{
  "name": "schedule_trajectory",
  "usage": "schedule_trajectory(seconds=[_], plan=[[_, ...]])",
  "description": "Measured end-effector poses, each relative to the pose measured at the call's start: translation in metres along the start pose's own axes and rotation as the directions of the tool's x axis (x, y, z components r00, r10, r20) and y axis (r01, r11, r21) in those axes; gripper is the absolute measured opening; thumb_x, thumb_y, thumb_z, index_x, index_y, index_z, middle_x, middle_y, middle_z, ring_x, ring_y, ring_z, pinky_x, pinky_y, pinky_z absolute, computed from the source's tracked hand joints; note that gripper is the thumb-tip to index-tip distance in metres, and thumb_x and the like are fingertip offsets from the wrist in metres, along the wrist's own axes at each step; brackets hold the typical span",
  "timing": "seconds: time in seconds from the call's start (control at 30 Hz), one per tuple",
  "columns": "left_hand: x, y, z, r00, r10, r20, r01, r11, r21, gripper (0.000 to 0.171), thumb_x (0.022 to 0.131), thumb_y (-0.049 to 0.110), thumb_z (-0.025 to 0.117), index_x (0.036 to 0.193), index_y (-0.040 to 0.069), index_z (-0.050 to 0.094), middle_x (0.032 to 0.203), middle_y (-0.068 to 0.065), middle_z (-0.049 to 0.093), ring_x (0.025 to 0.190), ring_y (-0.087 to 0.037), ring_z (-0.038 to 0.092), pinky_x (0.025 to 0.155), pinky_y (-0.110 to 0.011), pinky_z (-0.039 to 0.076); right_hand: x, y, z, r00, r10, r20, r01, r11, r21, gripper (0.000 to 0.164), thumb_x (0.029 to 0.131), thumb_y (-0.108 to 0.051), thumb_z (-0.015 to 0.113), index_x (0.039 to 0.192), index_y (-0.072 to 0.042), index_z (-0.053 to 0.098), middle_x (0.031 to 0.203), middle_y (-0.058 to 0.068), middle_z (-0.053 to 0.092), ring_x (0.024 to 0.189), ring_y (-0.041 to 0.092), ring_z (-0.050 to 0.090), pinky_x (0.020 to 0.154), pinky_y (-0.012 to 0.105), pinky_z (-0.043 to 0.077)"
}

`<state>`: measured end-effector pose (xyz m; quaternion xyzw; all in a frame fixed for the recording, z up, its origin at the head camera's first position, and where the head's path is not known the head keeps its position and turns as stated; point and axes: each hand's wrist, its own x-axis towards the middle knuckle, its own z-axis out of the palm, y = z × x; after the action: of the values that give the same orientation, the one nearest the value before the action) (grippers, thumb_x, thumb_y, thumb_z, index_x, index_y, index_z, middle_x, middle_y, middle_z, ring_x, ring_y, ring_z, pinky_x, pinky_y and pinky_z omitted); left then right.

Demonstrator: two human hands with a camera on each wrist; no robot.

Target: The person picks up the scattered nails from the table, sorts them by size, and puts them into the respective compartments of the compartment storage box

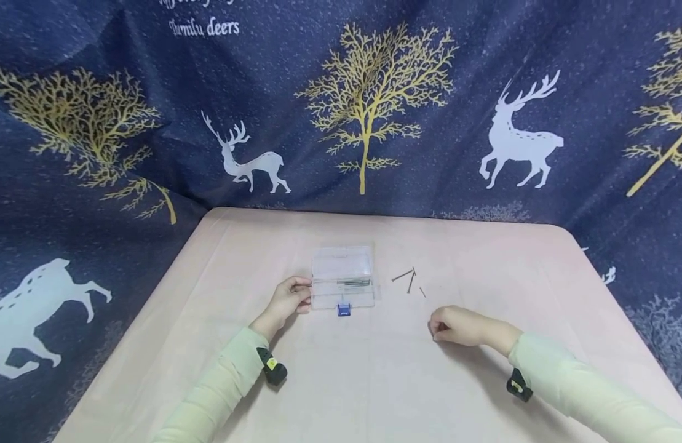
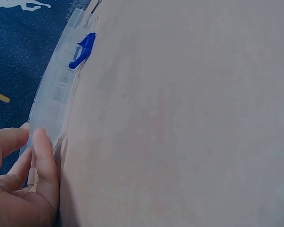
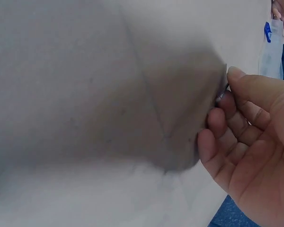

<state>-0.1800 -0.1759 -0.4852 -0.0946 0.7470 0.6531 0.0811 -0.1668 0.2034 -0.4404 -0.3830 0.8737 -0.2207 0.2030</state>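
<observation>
A clear plastic storage box (image 1: 343, 301) with a blue latch (image 1: 344, 309) stands on the table, its lid (image 1: 342, 261) tipped back. Thin metal nails (image 1: 354, 282) lie in its rear part. My left hand (image 1: 288, 299) holds the box by its left end, thumb and fingers at the wall; the wrist view shows this hand (image 2: 26, 184) too. To the right of the box, my right hand (image 1: 459, 326) is low over the table. Between its thumb and forefinger it pinches a small dark nail (image 3: 222, 92), mostly hidden by the fingertips.
Two longer nails (image 1: 411, 283) and a shorter one (image 1: 422, 292) lie on the pink tablecloth (image 1: 374, 369) between the box and my right hand. A dark blue curtain (image 1: 318, 154) with deer and trees hangs behind the table.
</observation>
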Motion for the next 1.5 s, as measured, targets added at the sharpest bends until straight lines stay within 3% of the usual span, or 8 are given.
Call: schedule_trajectory(seconds=[0.23, 0.47, 0.67, 1.2, 1.5], plan=[[0.001, -0.002, 0.0, 1.0, -0.011, 0.0, 0.011, 1.0, 0.008, 0.028, 0.091, 0.0, 0.053, 0.119, -0.006, 0.054, 0.094, -0.01, 0.058, 0.072, -0.01, 0.056, 0.059, -0.019, 0.058, 0.0, 0.003, 0.002, 1.0, 0.012, -0.015, -0.01, 0.991, 0.13, 0.01, 0.088, -0.008, 0.061, 0.079, -0.01, 0.057, 0.077, -0.007, 0.058, 0.071, -0.002, 0.047, 0.064, 0.019, 0.05], [0.003, -0.002, -0.002, 1.0, -0.016, 0.004, 0.016, 1.0, 0.017, 0.028, 0.091, 0.0, 0.053, 0.119, -0.006, 0.054, 0.096, -0.012, 0.059, 0.073, -0.011, 0.056, 0.06, -0.021, 0.059, 0.002, 0.0, 0.0, 1.0, 0.025, -0.009, -0.021, 0.948, 0.318, 0.01, 0.088, -0.007, 0.061, 0.081, -0.002, 0.057, 0.075, 0.003, 0.06, 0.064, 0.004, 0.052, 0.056, 0.02, 0.052], [0.003, -0.001, -0.001, 1.0, -0.021, 0.014, 0.02, 1.0, 0.012, 0.029, 0.091, 0.0, 0.053, 0.119, -0.006, 0.053, 0.095, -0.01, 0.058, 0.073, -0.011, 0.056, 0.06, -0.021, 0.059, 0.005, 0.004, 0.005, 0.998, 0.042, -0.045, -0.024, 0.937, 0.349, 0.009, 0.084, -0.004, 0.065, 0.079, -0.001, 0.058, 0.073, 0.001, 0.06, 0.06, 0.0, 0.048, 0.052, 0.017, 0.049], [0.002, -0.003, -0.003, 1.0, -0.017, -0.005, 0.017, 1.0, -0.001, 0.027, 0.091, 0.0, 0.054, 0.118, -0.007, 0.054, 0.092, -0.009, 0.058, 0.071, -0.01, 0.056, 0.058, -0.019, 0.058, 0.022, 0.002, 0.013, 0.966, 0.136, -0.219, -0.045, 0.926, 0.376, 0.007, 0.08, 0.002, 0.064, 0.087, 0.002, 0.062, 0.082, 0.008, 0.066, 0.073, 0.004, 0.057, 0.064, 0.018, 0.055], [0.002, -0.002, -0.002, 1.0, -0.008, 0.0, 0.008, 1.0, -0.002, 0.028, 0.092, 0.0, 0.054, 0.118, -0.007, 0.054, 0.092, -0.008, 0.058, 0.071, -0.009, 0.056, 0.058, -0.017, 0.057, 0.04, -0.01, 0.008, 0.937, 0.198, -0.288, -0.045, 0.886, 0.462, 0.009, 0.08, 0.006, 0.062, 0.088, 0.008, 0.061, 0.08, 0.014, 0.063, 0.068, 0.006, 0.054, 0.059, 0.016, 0.053]])
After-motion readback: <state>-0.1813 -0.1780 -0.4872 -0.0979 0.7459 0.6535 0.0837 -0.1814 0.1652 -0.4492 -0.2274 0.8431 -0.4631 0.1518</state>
